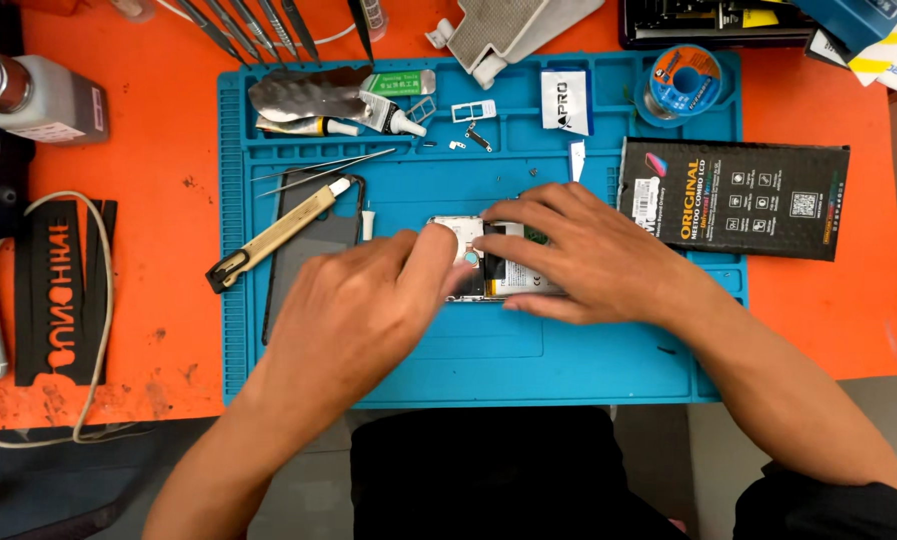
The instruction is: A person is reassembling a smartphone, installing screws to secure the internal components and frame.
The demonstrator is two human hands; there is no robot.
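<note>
Across the orange tabletop (818, 320) lies a blue work mat (588, 370), and near its middle sits an opened phone (498, 268) with its back off, inner parts showing. Both hands rest on it. The left hand (353, 315) presses down at the phone's left end, thumb and forefinger pinched together on its edge. The right hand (593, 255) lies spread over the right half, fingers (513, 243) flat and steadying the body rather than closed around it. By my reading, the step in hand is seating or prising a small part inside the phone; the next move seems to call for light, even pressure while the body is held steady.

Shallow trays along the mat's top edge hold a glue tube (393, 115), a crumpled foil piece (303, 92), a small metal tray frame (473, 110) and a few tiny parts. Beside the left hand lie a wooden-handled tool (278, 235) and tweezers (318, 172); a black flat box (733, 195) sits just right of the right hand.
</note>
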